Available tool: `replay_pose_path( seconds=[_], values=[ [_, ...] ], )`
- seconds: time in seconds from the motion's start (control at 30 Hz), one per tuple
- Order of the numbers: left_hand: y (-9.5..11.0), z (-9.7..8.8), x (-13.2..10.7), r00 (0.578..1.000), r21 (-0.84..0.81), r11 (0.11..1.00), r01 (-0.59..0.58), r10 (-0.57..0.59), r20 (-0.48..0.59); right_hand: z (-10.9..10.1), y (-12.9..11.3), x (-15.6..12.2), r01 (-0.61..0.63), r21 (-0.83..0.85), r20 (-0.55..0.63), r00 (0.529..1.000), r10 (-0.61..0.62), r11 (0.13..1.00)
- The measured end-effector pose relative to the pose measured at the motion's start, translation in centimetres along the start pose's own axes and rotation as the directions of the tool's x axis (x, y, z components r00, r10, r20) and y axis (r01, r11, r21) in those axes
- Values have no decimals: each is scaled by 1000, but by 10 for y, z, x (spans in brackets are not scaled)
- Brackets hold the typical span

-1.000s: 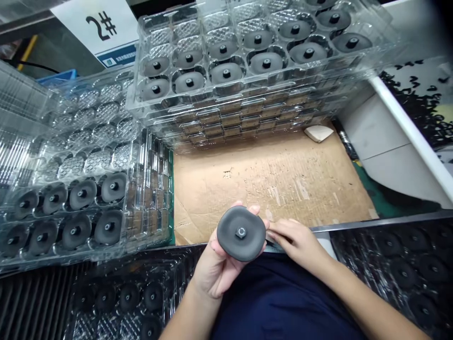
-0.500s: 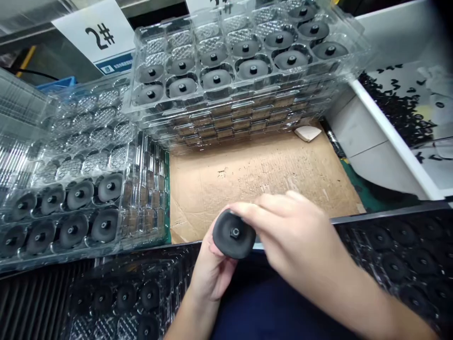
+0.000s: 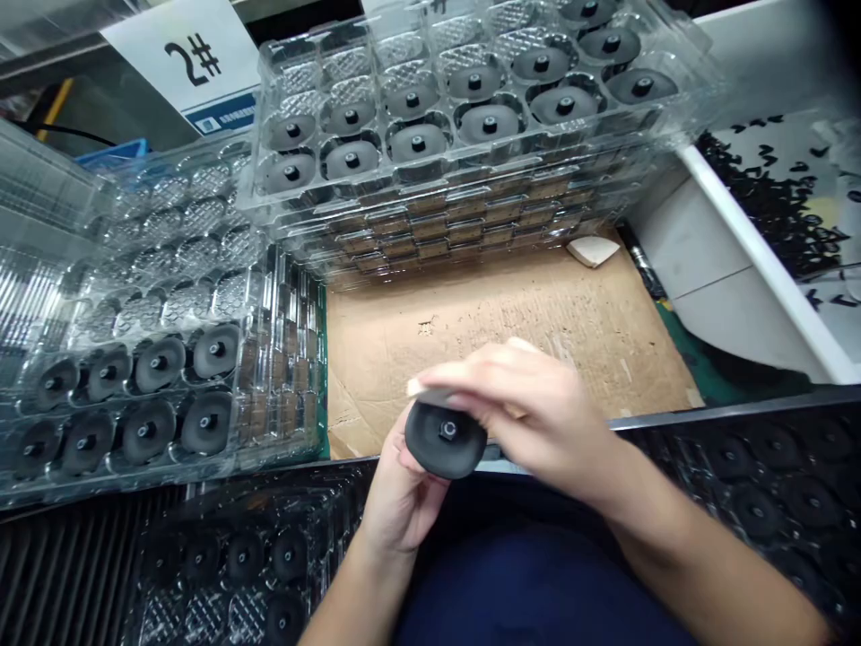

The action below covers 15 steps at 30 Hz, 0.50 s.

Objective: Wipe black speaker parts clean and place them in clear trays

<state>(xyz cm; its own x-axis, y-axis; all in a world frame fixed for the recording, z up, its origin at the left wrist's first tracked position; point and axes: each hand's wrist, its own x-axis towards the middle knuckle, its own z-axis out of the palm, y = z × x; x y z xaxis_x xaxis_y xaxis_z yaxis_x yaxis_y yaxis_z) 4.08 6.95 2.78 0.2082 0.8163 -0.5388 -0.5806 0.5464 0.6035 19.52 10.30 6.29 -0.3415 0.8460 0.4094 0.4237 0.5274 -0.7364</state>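
My left hand [image 3: 398, 498] is closed around a round black part [image 3: 444, 444], a shallow dish with a short hollow post at its centre. The dish faces up toward me, above the front edge of the cardboard. My right hand [image 3: 531, 399] reaches over from the right, its fingers bent together across the dish's upper rim. A greyish blur shows under those fingers, and I cannot make out whether they pinch something there. Similar black parts sit in the clear plastic tray [image 3: 269, 205] at the back and in the clear tray [image 3: 243, 359] on the left.
A cardboard sheet [image 3: 498, 314] lies before me, with a small pale wedge [image 3: 593, 251] at its far right. At right, a white bin [image 3: 753, 242] holds many small black pieces [image 3: 794, 220]. Dark trays of parts [image 3: 773, 502] flank me. A "2#" sign [image 3: 195, 63] hangs behind.
My right hand has swung up and left, its fingers now covering the upper rim of the black part. My left hand keeps its hold. The view has shifted slightly.
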Motion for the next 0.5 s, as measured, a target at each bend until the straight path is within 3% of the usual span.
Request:
replay_pose_path(
  seconds=[0.1, 0.17, 0.27, 0.33, 0.43, 0.5],
  values=[
    [6, -6, 0, 997, -97, 995, 5, 2, 79, 1, 27, -23, -308, 26, -13, 951, 308, 951],
    [8, -10, 1, 993, -152, 988, 19, -1, 119, 11, 46, -45, -397, 5, 13, 918, 397, 918],
    [7, -12, 3, 989, -176, 984, 37, -11, 149, 28, 64, -71, -416, -22, 98, 904, 417, 909],
    [7, -11, 3, 985, -180, 982, 53, -22, 169, 29, 64, -73, -425, -32, 109, 898, 426, 905],
    [7, -6, 2, 979, -180, 981, 73, -35, 201, 12, 43, -52, -443, -29, 22, 896, 443, 896],
    [6, -4, 1, 977, -167, 983, 78, -42, 209, 0, 20, -30, -346, -20, -59, 937, 345, 938]
  ],
)
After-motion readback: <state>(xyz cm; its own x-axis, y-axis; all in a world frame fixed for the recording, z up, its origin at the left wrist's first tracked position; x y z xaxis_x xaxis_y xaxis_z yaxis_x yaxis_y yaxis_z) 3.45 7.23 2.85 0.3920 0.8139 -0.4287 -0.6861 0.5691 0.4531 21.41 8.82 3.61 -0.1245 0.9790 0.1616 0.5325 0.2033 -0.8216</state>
